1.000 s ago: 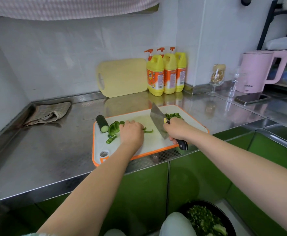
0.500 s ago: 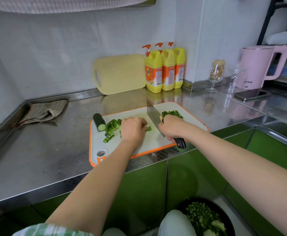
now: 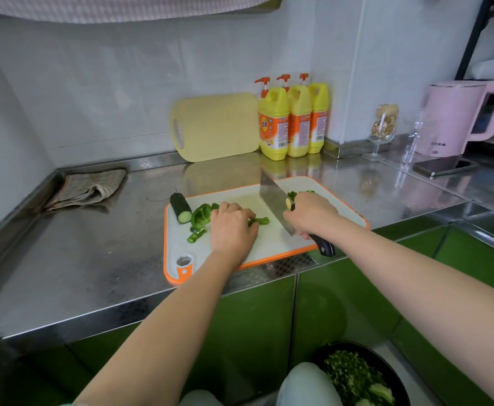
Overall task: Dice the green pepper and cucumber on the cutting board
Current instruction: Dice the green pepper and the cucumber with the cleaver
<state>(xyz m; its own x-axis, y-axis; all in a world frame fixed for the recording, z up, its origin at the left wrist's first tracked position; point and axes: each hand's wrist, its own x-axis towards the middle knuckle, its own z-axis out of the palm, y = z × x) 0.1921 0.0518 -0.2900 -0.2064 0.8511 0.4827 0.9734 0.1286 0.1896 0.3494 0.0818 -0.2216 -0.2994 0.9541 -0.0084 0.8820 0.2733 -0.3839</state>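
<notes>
A white cutting board (image 3: 272,244) with an orange rim lies on the steel counter. My left hand (image 3: 232,228) presses curled fingers down on green pepper strips (image 3: 259,221) at the board's middle. My right hand (image 3: 313,215) grips the black handle of a cleaver (image 3: 273,202), whose blade stands on the board just right of the strips. A piece of cucumber (image 3: 180,211) lies at the board's far left, with larger pepper pieces (image 3: 201,215) beside it. Diced green bits (image 3: 294,194) sit at the board's far right, mostly hidden behind my right hand.
A yellow board (image 3: 216,127) and three yellow soap bottles (image 3: 292,118) stand against the back wall. A folded cloth (image 3: 87,189) lies far left. A glass (image 3: 383,130), pink kettle (image 3: 456,118) and phone (image 3: 444,167) are at the right. A black bowl of chopped greens (image 3: 360,376) sits below the counter.
The cleaver has stayed beside the pepper strips with small chopping shifts. My left hand keeps holding the strips. The camera view has shifted slightly.
</notes>
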